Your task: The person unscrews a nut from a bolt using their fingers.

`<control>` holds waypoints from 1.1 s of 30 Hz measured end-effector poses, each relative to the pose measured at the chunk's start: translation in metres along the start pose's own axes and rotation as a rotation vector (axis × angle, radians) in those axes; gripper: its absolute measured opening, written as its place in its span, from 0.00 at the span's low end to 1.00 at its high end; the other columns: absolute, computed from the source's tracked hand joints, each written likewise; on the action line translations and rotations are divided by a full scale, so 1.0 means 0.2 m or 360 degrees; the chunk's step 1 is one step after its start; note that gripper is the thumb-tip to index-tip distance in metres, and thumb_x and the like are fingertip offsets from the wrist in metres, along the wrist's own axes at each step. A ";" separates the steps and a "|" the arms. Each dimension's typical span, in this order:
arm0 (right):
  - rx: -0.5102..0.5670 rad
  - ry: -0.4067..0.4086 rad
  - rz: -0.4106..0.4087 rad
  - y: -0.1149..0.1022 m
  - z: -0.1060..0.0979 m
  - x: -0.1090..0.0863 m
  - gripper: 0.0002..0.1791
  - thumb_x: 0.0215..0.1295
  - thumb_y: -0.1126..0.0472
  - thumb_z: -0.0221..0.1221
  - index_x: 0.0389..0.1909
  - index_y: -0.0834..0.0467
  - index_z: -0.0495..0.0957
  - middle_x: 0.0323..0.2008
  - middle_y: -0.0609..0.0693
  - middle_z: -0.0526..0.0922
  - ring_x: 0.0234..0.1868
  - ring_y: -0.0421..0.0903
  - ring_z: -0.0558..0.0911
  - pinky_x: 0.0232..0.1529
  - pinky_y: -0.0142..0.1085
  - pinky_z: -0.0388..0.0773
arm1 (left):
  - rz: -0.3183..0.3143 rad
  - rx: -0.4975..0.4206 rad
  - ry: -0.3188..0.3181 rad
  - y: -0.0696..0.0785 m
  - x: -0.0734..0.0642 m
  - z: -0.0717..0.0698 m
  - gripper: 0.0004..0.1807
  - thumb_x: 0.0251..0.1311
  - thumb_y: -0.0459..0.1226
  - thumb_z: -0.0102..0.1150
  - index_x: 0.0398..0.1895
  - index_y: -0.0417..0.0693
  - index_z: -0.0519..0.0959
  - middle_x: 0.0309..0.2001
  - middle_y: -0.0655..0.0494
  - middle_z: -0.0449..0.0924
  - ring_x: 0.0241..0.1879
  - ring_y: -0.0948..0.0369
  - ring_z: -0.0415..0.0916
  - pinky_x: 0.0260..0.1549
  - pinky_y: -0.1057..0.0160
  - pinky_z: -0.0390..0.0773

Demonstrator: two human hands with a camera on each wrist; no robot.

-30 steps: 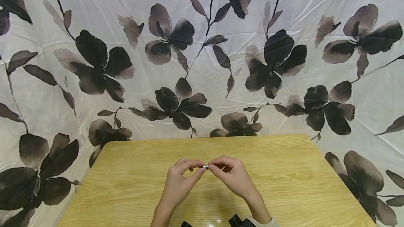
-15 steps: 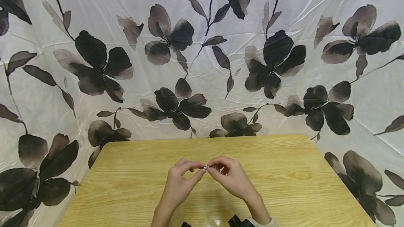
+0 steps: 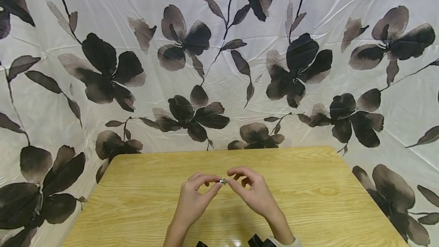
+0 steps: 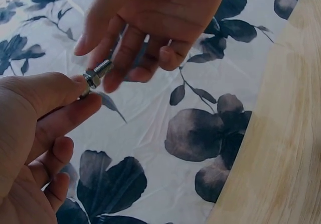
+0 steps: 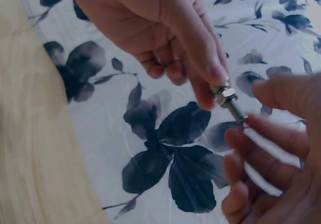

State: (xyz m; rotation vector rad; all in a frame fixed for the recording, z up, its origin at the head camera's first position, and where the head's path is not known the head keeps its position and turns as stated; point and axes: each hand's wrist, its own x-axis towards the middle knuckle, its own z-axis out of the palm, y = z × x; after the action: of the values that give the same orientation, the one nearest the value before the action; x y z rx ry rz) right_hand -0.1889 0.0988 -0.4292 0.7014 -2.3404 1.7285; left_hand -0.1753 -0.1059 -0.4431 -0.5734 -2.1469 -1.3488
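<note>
Over the middle of the table, my left hand (image 3: 195,197) pinches a small silver bolt (image 4: 104,68) between thumb and index finger. A hex nut (image 5: 224,95) sits partway along it, close to the left fingertips, which hide the bolt's head end. The threaded shank points toward my right hand (image 3: 252,191). That hand has its thumb and index finger parted around the free threaded end, with the fingers loosely bent. In the right wrist view a right fingertip (image 5: 246,121) is right at the bolt's tip.
A wood-grain table (image 3: 137,170) lies under both hands. White cloth (image 3: 240,87) with dark floral print hangs behind it and at both sides. Black devices (image 3: 260,241) show at the lower edge of the head view, near the wrists.
My right thumb and index finger have spread apart from their pinch on the bolt, the index lifting up, so more of the bolt shows. My left hand keeps its hold nearly in place.
</note>
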 end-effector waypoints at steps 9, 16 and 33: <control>-0.0022 -0.0066 0.0112 0.00 -0.01 0.00 0.09 0.74 0.54 0.62 0.39 0.52 0.89 0.34 0.51 0.88 0.32 0.39 0.81 0.30 0.34 0.79 | 0.0121 0.0034 0.0015 0.01 0.00 0.01 0.10 0.57 0.36 0.75 0.40 0.61 0.90 0.34 0.70 0.86 0.35 0.69 0.74 0.39 0.62 0.72; 0.0023 -0.0122 0.0129 0.00 -0.02 0.00 0.09 0.73 0.54 0.62 0.41 0.53 0.89 0.35 0.51 0.88 0.31 0.39 0.80 0.31 0.33 0.78 | 0.0215 0.0114 0.0045 -0.01 0.00 0.02 0.11 0.54 0.34 0.76 0.39 0.59 0.90 0.35 0.71 0.87 0.36 0.69 0.76 0.42 0.61 0.71; 0.0068 -0.0131 0.0092 -0.01 -0.02 -0.01 0.08 0.69 0.55 0.67 0.43 0.54 0.89 0.38 0.52 0.90 0.29 0.40 0.81 0.28 0.32 0.78 | 0.0227 0.0147 0.0002 -0.01 0.01 0.00 0.11 0.54 0.35 0.77 0.39 0.60 0.90 0.35 0.71 0.87 0.35 0.70 0.76 0.46 0.58 0.67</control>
State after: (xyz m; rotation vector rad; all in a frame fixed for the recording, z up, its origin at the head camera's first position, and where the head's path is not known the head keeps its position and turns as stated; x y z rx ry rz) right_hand -0.1879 0.1032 -0.4270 0.7320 -2.4070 1.8116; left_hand -0.1778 -0.1066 -0.4424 -0.6747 -2.1121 -1.1669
